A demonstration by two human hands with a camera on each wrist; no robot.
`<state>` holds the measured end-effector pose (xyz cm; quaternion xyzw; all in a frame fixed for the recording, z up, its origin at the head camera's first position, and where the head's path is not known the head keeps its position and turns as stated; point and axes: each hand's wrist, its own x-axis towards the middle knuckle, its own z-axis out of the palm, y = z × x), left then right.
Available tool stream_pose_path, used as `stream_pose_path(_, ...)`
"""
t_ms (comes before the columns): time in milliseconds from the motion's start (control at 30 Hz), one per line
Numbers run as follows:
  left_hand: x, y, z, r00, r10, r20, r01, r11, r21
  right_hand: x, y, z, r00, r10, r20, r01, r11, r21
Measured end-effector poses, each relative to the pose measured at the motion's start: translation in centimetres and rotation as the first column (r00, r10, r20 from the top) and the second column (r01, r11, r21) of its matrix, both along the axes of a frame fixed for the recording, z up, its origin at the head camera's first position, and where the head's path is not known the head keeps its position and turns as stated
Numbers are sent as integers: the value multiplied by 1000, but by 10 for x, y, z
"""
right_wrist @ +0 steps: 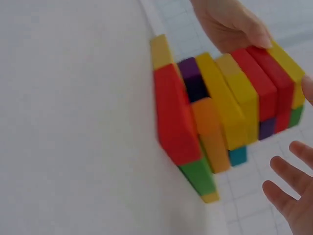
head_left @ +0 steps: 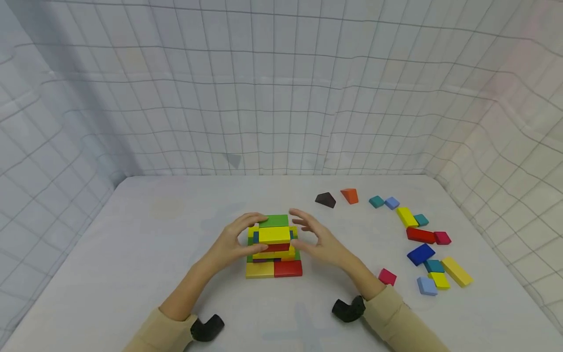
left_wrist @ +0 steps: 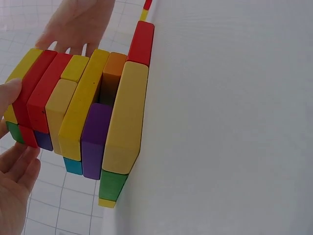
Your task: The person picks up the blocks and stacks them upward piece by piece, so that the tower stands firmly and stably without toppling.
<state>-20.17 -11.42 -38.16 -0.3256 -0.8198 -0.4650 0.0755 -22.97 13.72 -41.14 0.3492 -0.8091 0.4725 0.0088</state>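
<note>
A layered tower of coloured wooden blocks (head_left: pixel 274 235) stands on the white table, with a green block (head_left: pixel 273 221) and a yellow block (head_left: pixel 274 235) on top. My left hand (head_left: pixel 228 243) grips the tower's upper left side, thumb (right_wrist: pixel 264 39) on the front by the red and yellow blocks, fingers round toward the back. To the right of the tower, my right hand (head_left: pixel 322 243) has its fingers spread, thumb tip close by the upper blocks. In the right wrist view its fingers (right_wrist: pixel 288 174) stand apart from the stack. A tan block (left_wrist: pixel 128 117) and red block (right_wrist: pixel 171 112) form the front base.
Loose blocks lie on the right, among them a blue block (head_left: pixel 421 254), a long yellow block (head_left: pixel 457 272), a red block (head_left: pixel 420 235) and a pink block (head_left: pixel 387 276). Behind the tower lie a black block (head_left: pixel 326 199) and an orange wedge (head_left: pixel 350 196). A white gridded curtain (head_left: pixel 272 98) surrounds the table.
</note>
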Motion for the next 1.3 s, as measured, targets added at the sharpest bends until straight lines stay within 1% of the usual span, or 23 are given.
stream_pose_path(67, 0, 0, -1, 1000, 3, 1, -3, 1000, 0, 0, 12, 16, 998, -47, -40, 47, 999, -6)
stream_pose_path(100, 0, 0, -1, 1000, 4, 1, -4, 1000, 1, 0, 20, 25, 995, -85, -59, 85, 996, -8)
stream_pose_path(167, 0, 0, -1, 1000, 8, 3, -8, 1000, 1, 1, 40, 40, 983, -159, -86, 159, 987, -14)
stream_pose_path(233, 0, 0, -1, 1000, 10, 6, -10, 1000, 2, 3, 63, 51, 968, -233, -96, 235, 972, 7)
stream_pose_path(333, 0, 1, -2, 1000, 11, 6, -11, 1000, 1, -1, 110, 43, 942, -318, -111, 326, 943, 66)
stream_pose_path(467, -1, 1, -2, 1000, 8, 2, -8, 1000, 3, -4, 177, 22, 911, -403, -91, 413, 895, 170)
stream_pose_path(500, -1, 1, -3, 1000, 8, 2, -8, 1000, 3, -3, 191, 19, 903, -422, -82, 430, 883, 190)
stream_pose_path(567, 0, 1, -2, 1000, 7, 3, -7, 1000, 4, 1, 216, 13, 879, -474, -59, 473, 847, 242)
stream_pose_path(633, 0, 1, -2, 1000, 7, 7, -7, 1000, 5, 7, 236, 8, 850, -527, -26, 510, 809, 292)
stream_pose_path(733, 0, 1, -2, 1000, 8, 18, -8, 1000, 5, 14, 259, 2, 804, -594, 38, 542, 757, 365)
stream_pose_path(800, 0, 1, -1, 1000, 10, 21, -10, 1000, 5, 18, 268, -1, 782, -619, 72, 543, 734, 409)
stream_pose_path(867, 1, 1, -1, 1000, 10, 26, -11, 1000, 6, 19, 275, -5, 768, -634, 91, 538, 716, 445)
stream_pose_path(933, 1, 1, -1, 1000, 9, 29, -9, 1000, 8, 20, 278, -8, 765, -636, 97, 527, 705, 475)
stream_pose_path(1000, 1, 1, 0, 999, 10, 35, -11, 1000, 9, 19, 280, -10, 773, -627, 99, 509, 705, 494)
stream_pose_path(1167, 1, 0, 0, 998, 13, 57, -14, 1000, 10, 15, 282, -13, 811, -583, 56, 483, 719, 499)
stream_pose_path(1233, 1, 0, 0, 998, 11, 58, -12, 1000, 10, 14, 282, -14, 824, -566, 35, 480, 728, 489)
stream_pose_path(1300, 1, 0, 0, 998, 10, 58, -11, 1000, 11, 13, 282, -15, 832, -555, 12, 481, 732, 483)
